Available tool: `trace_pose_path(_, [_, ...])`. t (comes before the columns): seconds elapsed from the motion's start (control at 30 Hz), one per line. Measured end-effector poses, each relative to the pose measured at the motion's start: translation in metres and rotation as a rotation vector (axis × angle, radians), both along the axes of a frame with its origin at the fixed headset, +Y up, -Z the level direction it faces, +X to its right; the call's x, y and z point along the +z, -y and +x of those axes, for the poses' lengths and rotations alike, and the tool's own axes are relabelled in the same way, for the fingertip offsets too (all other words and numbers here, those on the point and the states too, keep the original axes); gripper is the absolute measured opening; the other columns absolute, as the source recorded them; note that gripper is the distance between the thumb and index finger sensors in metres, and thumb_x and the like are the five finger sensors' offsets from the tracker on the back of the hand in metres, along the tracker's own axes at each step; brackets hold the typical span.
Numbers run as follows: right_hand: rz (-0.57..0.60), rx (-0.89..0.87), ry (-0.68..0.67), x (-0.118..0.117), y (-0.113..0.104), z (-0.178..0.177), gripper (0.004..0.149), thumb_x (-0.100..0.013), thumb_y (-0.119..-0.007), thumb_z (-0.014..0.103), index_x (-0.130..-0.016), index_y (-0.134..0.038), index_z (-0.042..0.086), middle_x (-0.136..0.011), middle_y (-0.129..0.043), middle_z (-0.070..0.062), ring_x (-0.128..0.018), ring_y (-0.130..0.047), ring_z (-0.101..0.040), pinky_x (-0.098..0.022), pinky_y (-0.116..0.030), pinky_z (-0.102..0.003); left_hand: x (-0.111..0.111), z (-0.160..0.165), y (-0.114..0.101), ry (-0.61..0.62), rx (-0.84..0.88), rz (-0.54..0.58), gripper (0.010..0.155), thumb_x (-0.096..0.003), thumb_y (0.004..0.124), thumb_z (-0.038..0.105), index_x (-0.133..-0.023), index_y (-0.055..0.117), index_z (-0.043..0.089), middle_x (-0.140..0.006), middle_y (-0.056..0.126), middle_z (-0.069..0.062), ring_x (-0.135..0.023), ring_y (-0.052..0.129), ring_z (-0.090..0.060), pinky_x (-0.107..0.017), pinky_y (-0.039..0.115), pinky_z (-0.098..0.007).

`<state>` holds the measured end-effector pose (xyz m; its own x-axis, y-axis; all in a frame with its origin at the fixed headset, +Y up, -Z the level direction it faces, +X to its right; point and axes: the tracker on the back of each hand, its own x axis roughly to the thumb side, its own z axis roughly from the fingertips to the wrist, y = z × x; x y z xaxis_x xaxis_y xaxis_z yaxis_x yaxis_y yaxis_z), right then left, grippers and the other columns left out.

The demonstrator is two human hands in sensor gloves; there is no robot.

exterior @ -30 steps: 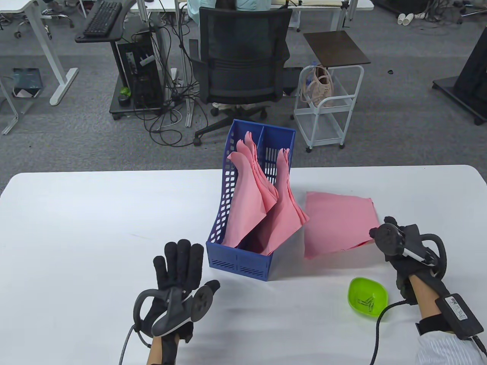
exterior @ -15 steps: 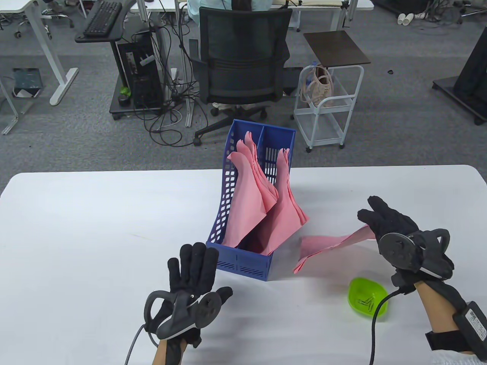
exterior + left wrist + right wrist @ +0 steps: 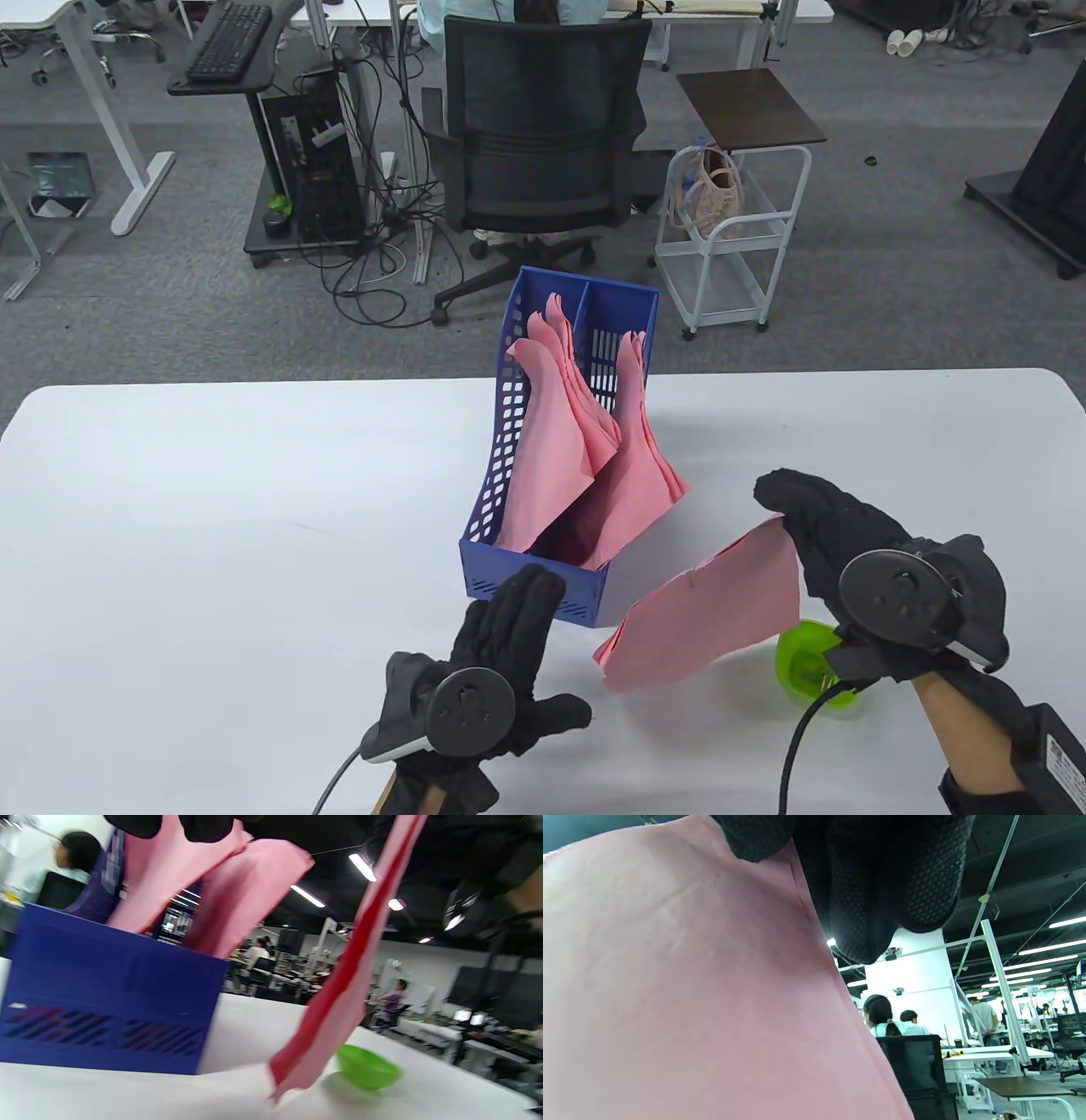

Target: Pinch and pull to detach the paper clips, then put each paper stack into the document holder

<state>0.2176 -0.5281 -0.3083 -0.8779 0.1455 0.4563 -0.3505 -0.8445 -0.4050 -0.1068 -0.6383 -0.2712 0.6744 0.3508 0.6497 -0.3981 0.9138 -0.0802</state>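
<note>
A blue document holder (image 3: 528,586) stands mid-table with pink paper stacks (image 3: 560,458) leaning in both of its slots. My right hand (image 3: 806,518) pinches the top corner of another pink paper stack (image 3: 713,607), which hangs tilted above the table to the holder's right. In the right wrist view this stack (image 3: 683,997) fills the left side beneath my fingers (image 3: 882,878). My left hand (image 3: 509,632) hovers near the holder's front with fingers extended and holds nothing. The left wrist view shows the holder (image 3: 106,993) and the hanging stack (image 3: 339,984) edge-on.
A green bowl (image 3: 806,666) with removed paper clips sits under my right wrist, partly hidden; it shows as the bowl (image 3: 367,1069) in the left wrist view. An office chair (image 3: 539,136) and a white cart (image 3: 730,238) stand beyond the table's far edge.
My right hand has lifted the flat pink stack off the table and swung it left toward the holder. My left hand has moved right and forward toward the holder's front.
</note>
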Motion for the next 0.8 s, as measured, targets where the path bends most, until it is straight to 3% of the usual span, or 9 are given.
trace_pose_path(0.17, [0.027,-0.054,-0.017,0.008,0.002,-0.006,0.041,-0.059,-0.056,0.025,-0.1,-0.064,0.026,-0.095,-0.085,-0.014,-0.073,-0.098,-0.031,-0.055,-0.081,-0.04,0.0,0.007,-0.019,0.061,0.075,-0.022,0.105,-0.0469,0.057,0.071,-0.122,0.02,0.009,-0.126,0.039,-0.022,-0.113,0.061,-0.046,-0.076,0.057,-0.069])
trace_pose_path(0.27, [0.036,-0.138,-0.046,0.009,0.007,-0.006,0.041,-0.06,-0.056,0.025,-0.1,-0.064,0.026,-0.095,-0.085,-0.015,-0.073,-0.098,-0.032,-0.055,-0.081,-0.04,-0.006,0.007,-0.026,0.005,0.085,-0.006,0.086,-0.0522,0.061,0.062,-0.12,0.04,0.015,-0.118,0.062,-0.014,-0.104,0.079,-0.036,-0.073,0.068,-0.061])
trace_pose_path(0.47, [0.028,-0.247,-0.073,0.007,0.031,-0.004,0.042,-0.06,-0.057,0.025,-0.102,-0.062,0.025,-0.097,-0.082,-0.016,-0.076,-0.096,-0.033,-0.057,-0.08,-0.042,-0.017,0.001,-0.02,-0.059,0.186,-0.04,0.049,-0.0585,0.064,0.043,-0.103,0.072,0.024,-0.094,0.091,-0.005,-0.078,0.101,-0.025,-0.062,0.082,-0.045])
trace_pose_path(0.8, [0.1,-0.198,-0.05,0.013,0.061,-0.01,0.053,-0.06,-0.063,0.037,-0.109,-0.055,0.019,-0.11,-0.068,-0.023,-0.09,-0.082,-0.043,-0.067,-0.07,-0.05,-0.01,-0.018,-0.007,-0.205,0.142,0.065,0.045,-0.058,0.065,0.039,-0.098,0.077,0.023,-0.086,0.096,-0.005,-0.07,0.104,-0.024,-0.056,0.085,-0.043])
